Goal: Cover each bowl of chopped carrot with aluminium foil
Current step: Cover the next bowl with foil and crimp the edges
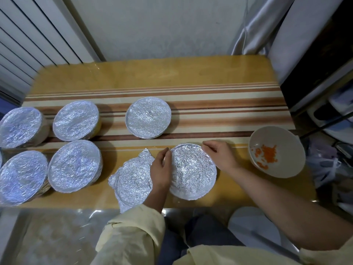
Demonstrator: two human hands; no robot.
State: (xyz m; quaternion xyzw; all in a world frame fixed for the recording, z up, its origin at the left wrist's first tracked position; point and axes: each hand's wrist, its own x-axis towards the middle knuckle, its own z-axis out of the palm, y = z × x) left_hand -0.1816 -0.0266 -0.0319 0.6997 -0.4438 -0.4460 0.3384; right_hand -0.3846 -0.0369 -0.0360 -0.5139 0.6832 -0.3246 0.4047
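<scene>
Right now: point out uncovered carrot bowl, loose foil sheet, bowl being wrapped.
uncovered carrot bowl [290, 153]: head view, bare inner wall
loose foil sheet [131, 178]: head view, crumpled middle
bowl being wrapped [193, 173]: head view, foil top

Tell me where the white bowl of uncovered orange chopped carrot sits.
In the head view, the white bowl of chopped carrot sits at the right edge of the striped table, just right of the right hand, which holds a foil-covered bowl.

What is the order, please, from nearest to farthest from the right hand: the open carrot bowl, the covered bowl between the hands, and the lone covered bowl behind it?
1. Covered bowl between the hands: the right hand touches its far rim.
2. Open carrot bowl: just to the right.
3. Lone covered bowl: behind, leftward.
</scene>
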